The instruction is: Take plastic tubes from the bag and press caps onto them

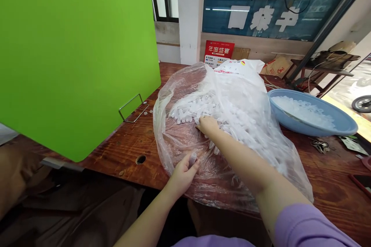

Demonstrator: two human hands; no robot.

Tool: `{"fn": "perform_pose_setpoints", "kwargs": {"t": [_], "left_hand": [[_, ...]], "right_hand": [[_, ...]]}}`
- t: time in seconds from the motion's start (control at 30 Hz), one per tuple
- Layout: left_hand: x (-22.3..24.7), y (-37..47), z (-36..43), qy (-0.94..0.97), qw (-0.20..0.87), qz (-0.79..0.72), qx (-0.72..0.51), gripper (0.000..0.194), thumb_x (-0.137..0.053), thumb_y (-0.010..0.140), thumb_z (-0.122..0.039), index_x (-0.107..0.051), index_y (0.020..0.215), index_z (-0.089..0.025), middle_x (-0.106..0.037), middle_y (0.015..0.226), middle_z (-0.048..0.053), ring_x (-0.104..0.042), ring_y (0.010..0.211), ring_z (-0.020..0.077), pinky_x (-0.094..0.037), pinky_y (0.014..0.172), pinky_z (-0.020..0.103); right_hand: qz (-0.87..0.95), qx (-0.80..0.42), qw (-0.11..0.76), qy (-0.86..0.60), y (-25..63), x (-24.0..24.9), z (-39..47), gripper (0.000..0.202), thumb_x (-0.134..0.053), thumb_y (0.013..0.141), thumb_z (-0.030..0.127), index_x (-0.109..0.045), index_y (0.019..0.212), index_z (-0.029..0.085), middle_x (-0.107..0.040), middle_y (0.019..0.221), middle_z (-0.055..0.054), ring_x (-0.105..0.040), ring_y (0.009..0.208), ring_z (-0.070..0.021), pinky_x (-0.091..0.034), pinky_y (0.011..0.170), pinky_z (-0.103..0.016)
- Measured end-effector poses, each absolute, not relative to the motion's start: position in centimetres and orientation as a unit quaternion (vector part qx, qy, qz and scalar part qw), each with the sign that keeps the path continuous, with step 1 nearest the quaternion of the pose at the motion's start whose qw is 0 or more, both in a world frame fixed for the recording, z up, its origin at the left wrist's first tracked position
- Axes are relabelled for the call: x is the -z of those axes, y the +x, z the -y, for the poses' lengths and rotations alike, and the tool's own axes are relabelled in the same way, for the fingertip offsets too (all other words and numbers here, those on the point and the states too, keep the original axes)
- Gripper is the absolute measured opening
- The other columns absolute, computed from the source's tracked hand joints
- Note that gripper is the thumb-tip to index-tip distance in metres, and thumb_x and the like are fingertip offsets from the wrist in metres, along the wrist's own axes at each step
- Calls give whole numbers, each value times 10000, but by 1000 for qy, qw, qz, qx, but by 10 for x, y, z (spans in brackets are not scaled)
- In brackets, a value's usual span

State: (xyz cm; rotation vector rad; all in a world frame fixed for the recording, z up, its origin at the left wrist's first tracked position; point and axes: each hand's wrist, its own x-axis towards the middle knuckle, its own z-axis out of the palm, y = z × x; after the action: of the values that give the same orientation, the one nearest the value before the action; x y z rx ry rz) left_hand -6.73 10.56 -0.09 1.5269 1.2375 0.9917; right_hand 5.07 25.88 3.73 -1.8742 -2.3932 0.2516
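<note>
A large clear plastic bag lies open on the wooden table, with a heap of small translucent plastic pieces inside it. My left hand is closed around a small translucent piece over the near part of the bag. Reaching into the bag, my right hand touches the near edge of the heap. Its fingers are bent downward, and their tips are partly hidden, so what they hold cannot be made out.
A green board with a wire stand rises at the left. On the right are a blue basin holding similar pieces, keys and a phone. A red sign stands behind the bag.
</note>
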Motion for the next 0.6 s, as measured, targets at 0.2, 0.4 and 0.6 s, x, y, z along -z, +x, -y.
{"fn": "perform_pose_setpoints", "kwargs": {"t": [0.2, 0.4, 0.6], "left_hand": [[-1, -68, -104, 611, 463, -497, -406, 212, -416, 839, -381, -459, 770, -185, -463, 652, -29, -460, 639, 133, -401, 632, 254], [-14, -72, -98, 659, 417, -515, -357, 178, -405, 861, -332, -502, 863, -183, -568, 788, 11, -525, 752, 164, -404, 707, 276], [-39, -67, -93, 756, 335, -539, -158, 165, -431, 750, -162, -561, 848, -188, -644, 817, 31, -586, 756, 186, -402, 653, 268]], "right_hand": [[797, -123, 60, -588, 57, -47, -233, 254, -486, 888, 336, -591, 1001, 134, -628, 974, -95, -584, 921, -215, -453, 792, -358], [834, -236, 108, -487, 90, -62, -152, 249, -457, 888, 278, -572, 1096, 202, -650, 910, -25, -607, 808, -134, -470, 715, -230], [848, -313, 240, -354, 115, -53, -94, 362, -379, 903, 156, -455, 1255, 187, -573, 1081, -96, -558, 996, -160, -461, 872, -310]]}}
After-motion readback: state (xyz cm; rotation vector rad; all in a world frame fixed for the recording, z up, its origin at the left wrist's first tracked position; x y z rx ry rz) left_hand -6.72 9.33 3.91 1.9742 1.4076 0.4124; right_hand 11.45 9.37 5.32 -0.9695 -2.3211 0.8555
